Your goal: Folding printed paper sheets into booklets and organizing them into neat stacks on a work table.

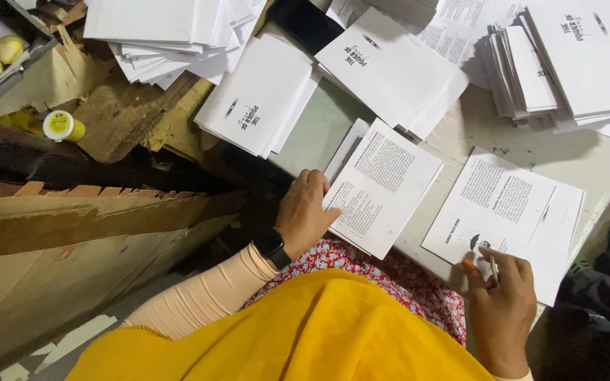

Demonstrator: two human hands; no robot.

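Head view: left hand (306, 212) at frame centre, fingers curled on left edge of white folded printed sheet (383, 187) lying on pale counter (474, 130). Right hand (500, 303) lower right, fingers pinched on slim pen (493, 268) (tip over second white printed sheet (506, 212)). Stacks of white booklets (259, 95) across upper frame. Yellow-capped bottle (61, 125) upper left.

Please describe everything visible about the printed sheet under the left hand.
The sheet is white paper, folded like a booklet, with blocks of small dark print on its upper face. It lies flat and tilted on the pale table, its lower corner over the red floral cloth. The left hand grips its left edge; another thin sheet shows beneath it.
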